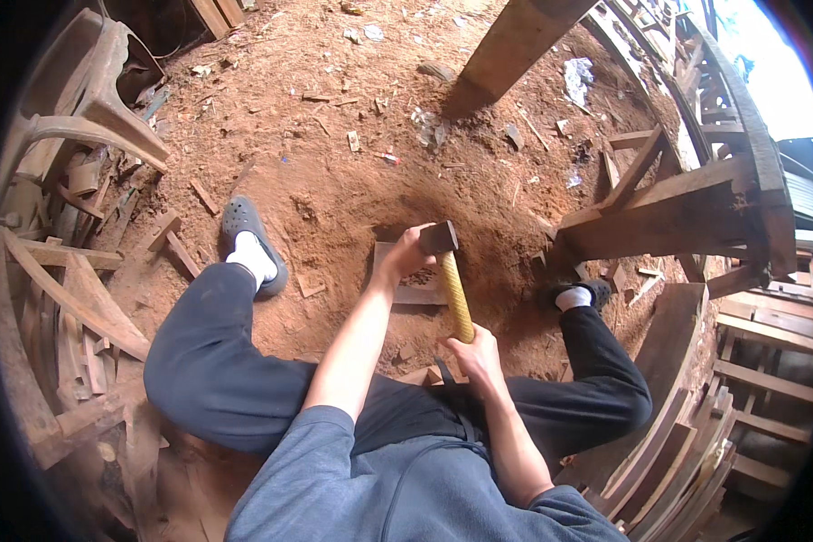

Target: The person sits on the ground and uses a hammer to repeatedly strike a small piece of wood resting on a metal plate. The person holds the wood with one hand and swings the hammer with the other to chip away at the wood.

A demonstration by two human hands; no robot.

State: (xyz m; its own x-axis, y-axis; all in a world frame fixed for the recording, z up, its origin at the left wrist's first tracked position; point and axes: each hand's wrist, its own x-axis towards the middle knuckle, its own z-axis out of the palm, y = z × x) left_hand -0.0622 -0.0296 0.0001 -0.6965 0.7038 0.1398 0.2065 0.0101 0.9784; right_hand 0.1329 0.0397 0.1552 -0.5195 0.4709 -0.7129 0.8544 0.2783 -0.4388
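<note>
My right hand [474, 354] is closed round the yellow handle [453, 294] of a hammer, whose dark head [439, 238] is over a pale square board [390, 287] with a dark patterned middle, lying on the dirt between my legs. My left hand [409, 251] is up against the left side of the head, fingers curled; whether they grip the head or something beneath it, I cannot make out. The head partly hides those fingers, and my hands and the hammer hide part of the board.
Reddish dirt [307, 154] is strewn with scraps. A timber post [519, 41] rises ahead. Wooden frames [659, 212] and stacked planks [650, 379] are on my right. Chair-like wooden pieces [99, 108] and offcuts [81, 307] crowd my left. My shoed feet [253, 244] flank the board.
</note>
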